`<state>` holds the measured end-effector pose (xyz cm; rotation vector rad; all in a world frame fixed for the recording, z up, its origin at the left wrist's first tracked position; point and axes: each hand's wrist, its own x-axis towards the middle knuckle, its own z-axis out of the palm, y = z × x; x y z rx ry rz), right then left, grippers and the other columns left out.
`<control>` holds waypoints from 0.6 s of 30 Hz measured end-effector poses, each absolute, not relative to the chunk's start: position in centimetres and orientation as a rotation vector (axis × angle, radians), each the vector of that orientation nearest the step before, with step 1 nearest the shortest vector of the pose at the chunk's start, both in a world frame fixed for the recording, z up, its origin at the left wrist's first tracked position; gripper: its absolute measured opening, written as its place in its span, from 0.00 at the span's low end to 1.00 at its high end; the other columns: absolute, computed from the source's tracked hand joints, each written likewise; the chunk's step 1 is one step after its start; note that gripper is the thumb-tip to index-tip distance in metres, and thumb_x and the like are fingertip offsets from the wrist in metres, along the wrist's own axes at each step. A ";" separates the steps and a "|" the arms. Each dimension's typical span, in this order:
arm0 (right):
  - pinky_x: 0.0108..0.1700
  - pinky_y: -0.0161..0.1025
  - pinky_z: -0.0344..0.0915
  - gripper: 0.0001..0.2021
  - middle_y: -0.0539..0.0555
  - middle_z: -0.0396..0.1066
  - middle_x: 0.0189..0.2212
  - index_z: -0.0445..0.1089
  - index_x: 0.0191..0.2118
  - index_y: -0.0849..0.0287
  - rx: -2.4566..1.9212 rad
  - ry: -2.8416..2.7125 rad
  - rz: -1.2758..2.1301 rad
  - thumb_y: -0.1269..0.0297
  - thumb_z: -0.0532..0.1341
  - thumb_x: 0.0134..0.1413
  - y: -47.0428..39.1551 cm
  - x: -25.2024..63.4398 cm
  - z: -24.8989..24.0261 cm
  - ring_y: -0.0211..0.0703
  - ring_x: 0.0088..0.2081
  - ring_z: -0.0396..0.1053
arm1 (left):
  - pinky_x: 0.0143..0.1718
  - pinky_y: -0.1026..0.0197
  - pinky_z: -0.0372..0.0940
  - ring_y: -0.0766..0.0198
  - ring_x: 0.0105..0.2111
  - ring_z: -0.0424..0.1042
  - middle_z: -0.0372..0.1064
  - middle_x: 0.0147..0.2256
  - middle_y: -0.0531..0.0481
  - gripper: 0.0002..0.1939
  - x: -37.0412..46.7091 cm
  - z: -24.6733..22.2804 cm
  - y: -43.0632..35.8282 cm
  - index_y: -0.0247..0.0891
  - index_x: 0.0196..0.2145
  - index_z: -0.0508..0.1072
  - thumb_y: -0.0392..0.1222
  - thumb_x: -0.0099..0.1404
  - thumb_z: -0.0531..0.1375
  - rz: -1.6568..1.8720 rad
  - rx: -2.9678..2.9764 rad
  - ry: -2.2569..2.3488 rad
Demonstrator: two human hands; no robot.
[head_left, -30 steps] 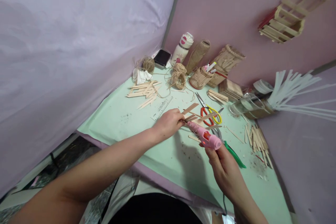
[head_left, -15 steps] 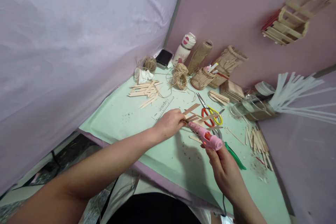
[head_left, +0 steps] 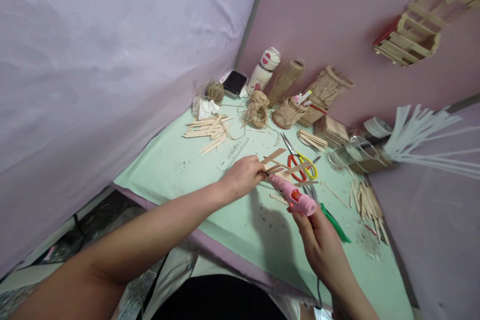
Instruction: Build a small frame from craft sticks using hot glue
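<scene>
My right hand (head_left: 318,240) is wrapped round the handle of a pink glue gun (head_left: 292,195), whose nozzle points to the upper left. Its tip meets the fingertips of my left hand (head_left: 245,175), which are pinched together over the mint-green table. What those fingertips hold is too small to make out. Just beyond them lie several flat wooden pieces (head_left: 273,155). Behind the glue gun are scissors with one red and one yellow handle (head_left: 296,165). Green-handled pliers (head_left: 336,223) lie right of the gun, partly behind my right hand.
A ruler (head_left: 234,154), a pile of wooden sticks (head_left: 210,129) and twine (head_left: 257,110) lie further back. At the back stand a bottle (head_left: 262,72) and a pen holder (head_left: 288,112). Right are a glass jar (head_left: 347,152), white glue sticks (head_left: 416,132) and more wooden sticks (head_left: 367,205).
</scene>
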<state>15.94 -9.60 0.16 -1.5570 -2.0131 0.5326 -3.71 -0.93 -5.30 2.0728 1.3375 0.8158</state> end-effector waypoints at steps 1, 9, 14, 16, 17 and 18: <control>0.32 0.37 0.66 0.14 0.54 0.72 0.30 0.66 0.33 0.56 -1.560 -2.011 0.534 0.52 0.52 0.64 -9.6 15.9 0.2 0.43 0.31 0.69 | 0.42 0.61 0.65 0.61 0.38 0.71 0.70 0.35 0.49 0.07 -3.7 -5.3 -0.9 0.40 0.36 0.80 0.38 0.65 0.61 0.817 2.070 1.337; 0.36 0.38 0.67 0.13 0.55 0.73 0.33 0.68 0.38 0.57 -1.554 -2.004 0.561 0.54 0.53 0.64 -9.6 15.9 0.1 0.45 0.34 0.70 | 0.42 0.62 0.64 0.61 0.38 0.71 0.70 0.35 0.49 0.07 -3.7 -5.3 -1.0 0.39 0.36 0.80 0.38 0.65 0.61 0.819 2.078 1.335; 0.37 0.38 0.67 0.13 0.55 0.73 0.33 0.68 0.39 0.57 -1.540 -2.010 0.553 0.54 0.53 0.64 -9.6 16.0 0.0 0.44 0.34 0.70 | 0.42 0.62 0.64 0.61 0.39 0.71 0.70 0.35 0.49 0.06 -3.7 -5.1 -1.0 0.39 0.36 0.80 0.38 0.65 0.61 0.813 2.080 1.335; 0.36 0.39 0.67 0.13 0.55 0.73 0.33 0.68 0.39 0.57 -1.536 -2.016 0.551 0.54 0.53 0.64 -9.6 16.0 0.0 0.44 0.34 0.70 | 0.42 0.61 0.64 0.61 0.38 0.71 0.70 0.35 0.49 0.06 -3.7 -5.1 -1.0 0.39 0.35 0.79 0.38 0.65 0.61 0.811 2.075 1.339; 0.36 0.39 0.67 0.13 0.55 0.73 0.33 0.68 0.39 0.57 -1.539 -2.017 0.550 0.54 0.53 0.64 -9.6 16.0 0.0 0.44 0.34 0.70 | 0.41 0.61 0.64 0.61 0.38 0.71 0.70 0.35 0.49 0.06 -3.7 -5.1 -1.0 0.39 0.35 0.79 0.38 0.65 0.61 0.812 2.071 1.341; 0.36 0.39 0.67 0.13 0.55 0.73 0.33 0.68 0.39 0.57 -1.545 -2.018 0.551 0.54 0.53 0.64 -9.6 16.0 0.1 0.44 0.34 0.70 | 0.41 0.62 0.64 0.61 0.38 0.71 0.70 0.35 0.49 0.06 -3.7 -5.1 -1.0 0.39 0.35 0.79 0.38 0.65 0.61 0.811 2.068 1.342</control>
